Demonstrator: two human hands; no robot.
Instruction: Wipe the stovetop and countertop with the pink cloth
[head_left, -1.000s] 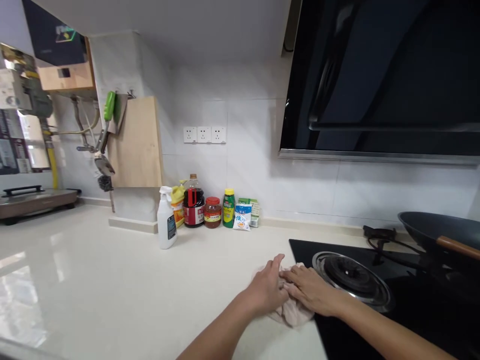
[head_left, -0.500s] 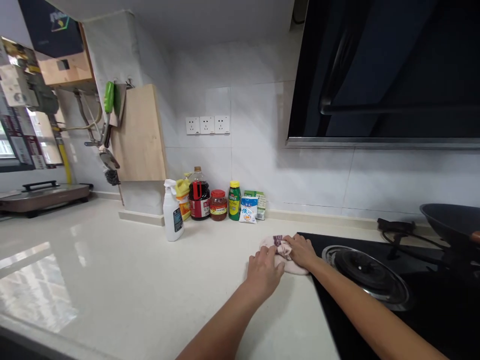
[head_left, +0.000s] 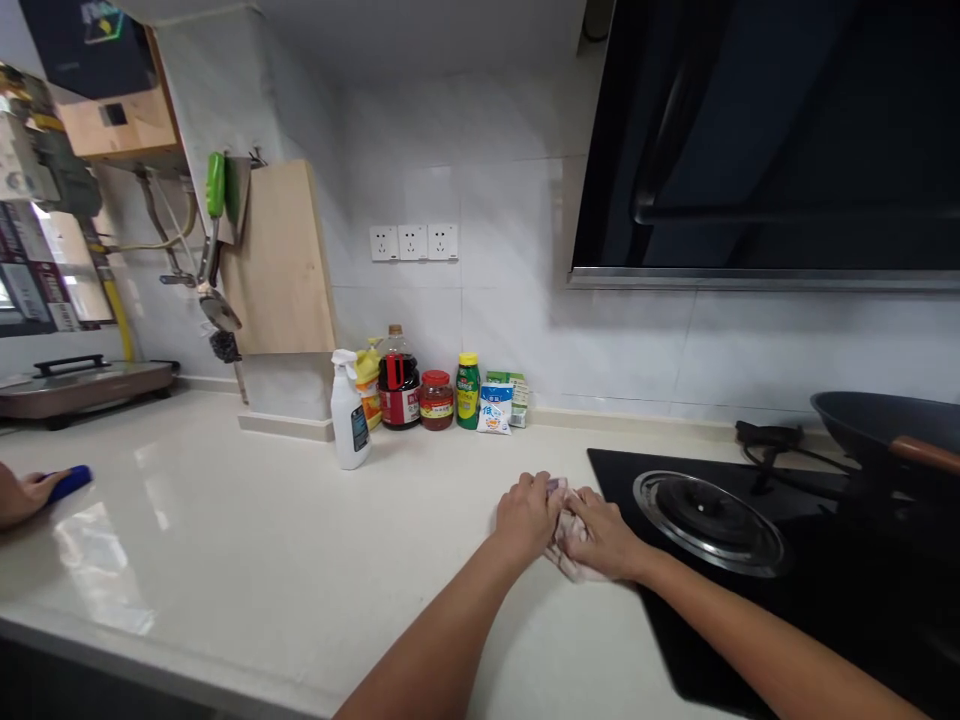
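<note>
A pale pink cloth (head_left: pixel 574 560) lies bunched on the white countertop (head_left: pixel 360 590), just left of the black stove (head_left: pixel 720 610). My left hand (head_left: pixel 527 515) has its fingers curled over the cloth's left side. On its right side, my right hand (head_left: pixel 604 540) grips the same cloth, thumb toward the left hand. Both hands nearly meet, and their palms hide much of the cloth.
Behind stand a white spray bottle (head_left: pixel 349 415), a dark sauce bottle (head_left: pixel 399 390), a red-lidded jar (head_left: pixel 436 402), a green bottle (head_left: pixel 468 392) and a salt packet (head_left: pixel 495 409). A wok (head_left: pixel 885 425) sits at right. Another person's hand (head_left: pixel 26 497) holds a blue object (head_left: pixel 71 484) at far left.
My hands have drawn closer together and gathered the cloth, which was spread flatter. The cloth sits slightly nearer to me. Another person's hand with a blue object has appeared at far left.
</note>
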